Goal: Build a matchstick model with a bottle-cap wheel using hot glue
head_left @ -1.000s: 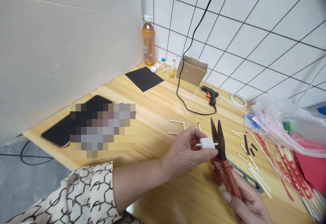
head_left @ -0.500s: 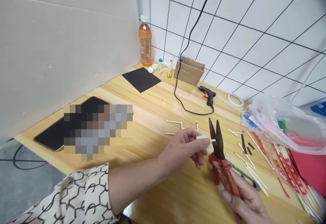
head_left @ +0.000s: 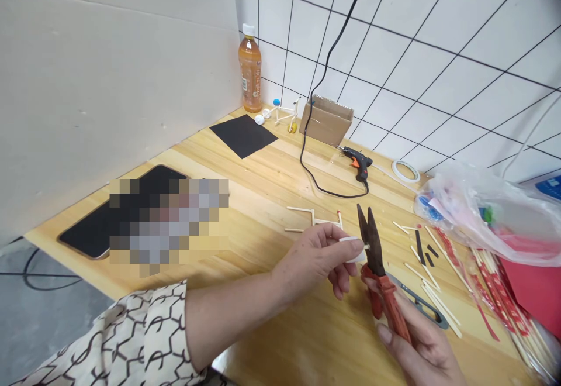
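My left hand (head_left: 315, 257) pinches a small white piece (head_left: 353, 258), roundish and partly hidden by the thumb, its exact kind unclear. A short pale stick end (head_left: 367, 247) pokes out of it to the right. My right hand (head_left: 416, 339) grips red-handled pliers (head_left: 388, 292) with the dark jaws pointing up. The jaws lie around or against the stick end, nearly closed, with a narrow gap at the tips. Just beyond my left hand lies a frame of pale sticks (head_left: 312, 216), partly hidden by the fingers.
A glue gun (head_left: 358, 162) with a black cord, a roll of tape (head_left: 405, 171) and a cardboard box (head_left: 326, 121) stand behind. At right are cut sticks (head_left: 440, 310) and a plastic bag (head_left: 486, 210). A phone (head_left: 127, 213), black sheet (head_left: 243, 136), bottle (head_left: 250, 73) and small stick model (head_left: 284, 111) are left.
The plier jaws have closed further, bringing their tips nearer together at the stick end. Less of the stick shows between the white piece and the jaws. My left hand has barely moved.
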Motion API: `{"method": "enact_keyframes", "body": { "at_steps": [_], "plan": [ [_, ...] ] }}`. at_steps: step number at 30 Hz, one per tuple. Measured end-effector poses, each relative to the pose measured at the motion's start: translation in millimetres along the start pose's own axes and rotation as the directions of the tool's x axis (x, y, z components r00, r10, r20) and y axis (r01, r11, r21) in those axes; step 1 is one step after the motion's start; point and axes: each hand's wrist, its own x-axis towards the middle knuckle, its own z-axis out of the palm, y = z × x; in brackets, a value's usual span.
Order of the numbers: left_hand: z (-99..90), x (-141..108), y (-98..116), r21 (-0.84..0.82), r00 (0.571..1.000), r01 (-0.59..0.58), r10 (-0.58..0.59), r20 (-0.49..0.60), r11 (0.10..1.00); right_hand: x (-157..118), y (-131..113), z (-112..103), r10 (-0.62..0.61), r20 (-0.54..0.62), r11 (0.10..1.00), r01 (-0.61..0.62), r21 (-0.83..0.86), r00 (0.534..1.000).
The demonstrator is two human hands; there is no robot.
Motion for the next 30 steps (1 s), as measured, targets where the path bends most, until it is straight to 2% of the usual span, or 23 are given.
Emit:
{"method": "enact_keyframes", "body": {
  "at_steps": [14,30],
  "plan": [
    [-0.6,0.1,0.8,-0.002,1.000,0.021,-0.021,0.015,1.000,1.2,2.3,-2.9,-0.106,0.024,0.986,0.108,-0.130,0.994],
    [-1.9,0.5,-0.9,-0.012,0.999,0.008,-0.008,0.040,1.000,1.7,4.8,-3.6,-0.113,0.051,0.982,0.119,-0.147,0.992]
  ]
}}
